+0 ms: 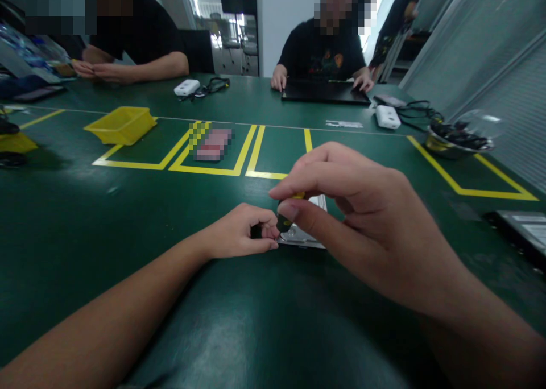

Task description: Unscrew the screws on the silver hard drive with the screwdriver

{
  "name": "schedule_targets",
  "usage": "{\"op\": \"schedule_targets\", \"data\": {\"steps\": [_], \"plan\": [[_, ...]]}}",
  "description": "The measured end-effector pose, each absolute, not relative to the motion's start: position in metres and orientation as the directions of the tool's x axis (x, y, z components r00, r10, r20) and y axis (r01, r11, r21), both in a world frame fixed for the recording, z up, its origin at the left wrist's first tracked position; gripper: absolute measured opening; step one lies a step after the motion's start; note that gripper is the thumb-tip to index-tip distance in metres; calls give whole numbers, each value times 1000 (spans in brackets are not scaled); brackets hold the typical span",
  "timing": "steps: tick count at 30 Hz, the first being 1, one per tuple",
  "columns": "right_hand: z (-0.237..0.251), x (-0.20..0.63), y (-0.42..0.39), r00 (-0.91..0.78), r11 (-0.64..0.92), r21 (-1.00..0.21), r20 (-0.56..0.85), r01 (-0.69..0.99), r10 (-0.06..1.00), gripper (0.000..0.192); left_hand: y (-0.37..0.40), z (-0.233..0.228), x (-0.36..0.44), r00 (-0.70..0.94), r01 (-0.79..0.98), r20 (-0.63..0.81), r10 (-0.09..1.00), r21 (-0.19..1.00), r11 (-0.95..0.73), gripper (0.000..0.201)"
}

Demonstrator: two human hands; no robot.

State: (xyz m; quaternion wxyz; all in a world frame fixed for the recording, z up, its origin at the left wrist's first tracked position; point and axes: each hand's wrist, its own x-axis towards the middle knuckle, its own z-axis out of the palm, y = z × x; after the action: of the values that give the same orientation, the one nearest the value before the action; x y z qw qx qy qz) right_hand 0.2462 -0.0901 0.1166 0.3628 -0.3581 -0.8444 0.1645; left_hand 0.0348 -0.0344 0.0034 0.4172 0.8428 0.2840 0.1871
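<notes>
My right hand (362, 212) is closed around a short screwdriver (283, 218) with a dark handle and a yellow top. The thumb and fingers pinch the handle, which stands nearly upright, slightly tilted. Below it a silver hard drive (302, 238) lies flat on the table; my right hand hides much of it. The screwdriver's tip is hard to make out over the drive's left part. My left hand (243, 230) has its fingers curled and pinches the left edge of the drive.
Yellow tape outlines areas on the green table (205, 332). A yellow bin (123, 126) stands at the far left, a bowl of dark items (458, 139) at the right. Another drive (522, 232) lies at the right edge. Two people sit opposite, one holding a black panel (326, 92).
</notes>
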Motion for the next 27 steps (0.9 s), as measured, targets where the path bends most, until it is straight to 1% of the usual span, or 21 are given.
{"op": "schedule_targets", "data": {"steps": [3, 6, 11, 15, 18, 22, 27], "plan": [[117, 247, -89, -476, 688, -525, 496, 501, 726, 16, -34, 3, 35, 777, 350, 48, 628, 797, -493, 16], [117, 247, -90, -455, 675, -529, 499, 514, 737, 24, -33, 2, 36, 779, 334, 67, 623, 796, -504, 15], [116, 246, -92, -451, 679, -535, 508, 503, 734, 27, -32, 1, 36, 795, 300, 91, 600, 800, -519, 12], [114, 246, -90, -466, 696, -534, 517, 480, 718, 23, -32, 0, 35, 786, 327, 77, 613, 790, -519, 15], [113, 246, -89, -452, 691, -520, 523, 503, 723, 20, -33, 0, 35, 778, 347, 69, 624, 781, -518, 18], [113, 246, -89, -419, 672, -511, 531, 535, 737, 19, -34, 0, 36, 781, 335, 70, 620, 792, -511, 15], [114, 246, -89, -443, 692, -493, 535, 528, 719, 22, -33, 1, 38, 784, 317, 82, 616, 799, -510, 11]]}}
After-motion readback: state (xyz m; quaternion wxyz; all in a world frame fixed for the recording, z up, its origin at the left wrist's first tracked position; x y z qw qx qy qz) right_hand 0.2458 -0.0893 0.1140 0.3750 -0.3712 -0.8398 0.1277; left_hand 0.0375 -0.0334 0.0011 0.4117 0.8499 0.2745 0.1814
